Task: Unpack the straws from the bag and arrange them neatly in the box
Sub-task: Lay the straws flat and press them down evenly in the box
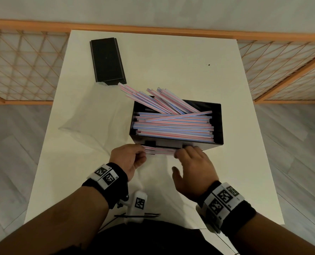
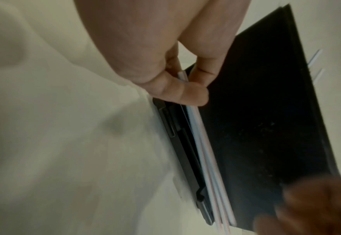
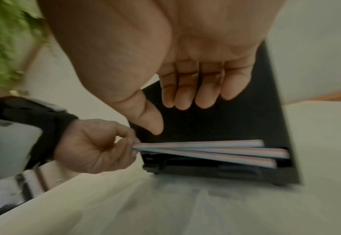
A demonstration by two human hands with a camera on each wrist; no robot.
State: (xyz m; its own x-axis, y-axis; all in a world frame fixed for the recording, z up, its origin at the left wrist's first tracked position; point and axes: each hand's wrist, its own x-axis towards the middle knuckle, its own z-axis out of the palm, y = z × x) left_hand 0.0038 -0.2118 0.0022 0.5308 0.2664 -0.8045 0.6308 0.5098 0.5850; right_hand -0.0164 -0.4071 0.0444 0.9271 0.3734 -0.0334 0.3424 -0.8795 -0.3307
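Nearest the person, the left hand (image 1: 129,159) is pinching one end of a few straws (image 3: 206,151) between thumb and fingertips, holding them level against the near outer wall of the box (image 1: 218,124). The right hand (image 1: 193,168) is hovering at their other end, fingers relaxed and spread, gripping nothing. To do this step well, I judge the loose ends should be squared first, then the bunch lifted over the wall and laid parallel to the rest. Inside the black box on the white worktop (image 1: 171,61), pink-and-blue striped straws are lying mostly lengthwise, while a slanted bunch (image 1: 153,100) is poking over the far rim. Beyond it, a black lid (image 1: 107,61) is lying apart.
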